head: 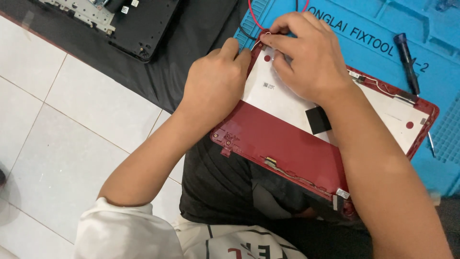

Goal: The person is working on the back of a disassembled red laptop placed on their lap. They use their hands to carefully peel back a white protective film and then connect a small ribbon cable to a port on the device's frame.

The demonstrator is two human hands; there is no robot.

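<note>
Red laptop lid [287, 144], inner side up, lies across blue work mat [373, 52] and the person's lap. Left hand [215, 81] curled, pressing lid's left edge. Right hand [306, 55] pinches at top corner by red wire [253, 17]. Screwdriver [407, 60] on mat, well apart. Black laptop base [139, 24] on dark cloth.

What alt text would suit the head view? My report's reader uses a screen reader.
Two bare hands work at a corner of a red laptop lid: the left hand steadies its edge, the right hand pinches by a red wire. A screwdriver lies on the blue mat.
</note>
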